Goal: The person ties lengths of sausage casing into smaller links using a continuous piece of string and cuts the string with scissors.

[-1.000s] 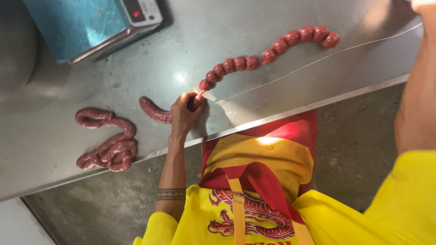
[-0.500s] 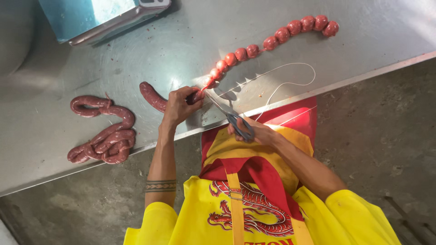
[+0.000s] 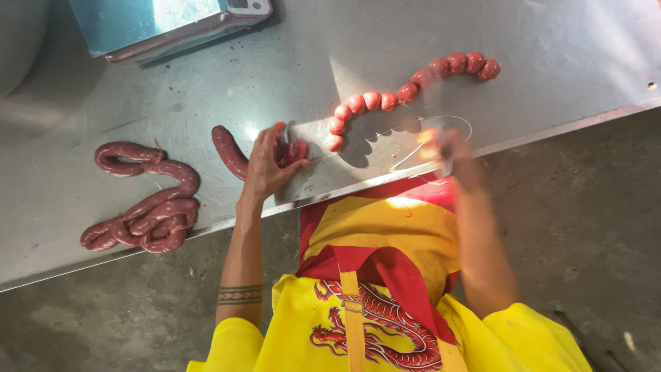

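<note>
The head view looks down on a steel surface (image 3: pixel 482 62) where sausage is being tied into small links. The left hand (image 3: pixel 270 162) lies with its fingers spread and bent, pressing down on the end of the untied sausage (image 3: pixel 227 150), just where the next knot seems to belong. The right hand (image 3: pixel 444 148) is at the front edge of the surface and is blurred; it seems closed around the thin white string (image 3: pixel 385 134), but I cannot tell this for sure, nor whether it also holds a tool. The string runs from the left hand's fingers towards the right hand and makes a loose loop there.

In my judgement a link is being tied off. The next move calls for a tight pull on the string while the left hand keeps the casing pinched.

The chain of finished round links (image 3: pixel 406 93) curves away behind the string, near it, so the loop could catch on them. A coil of untied sausage (image 3: pixel 144 207) lies well apart on the left. A blue scale (image 3: pixel 158 24) stands at the far edge, out of the way.
</note>
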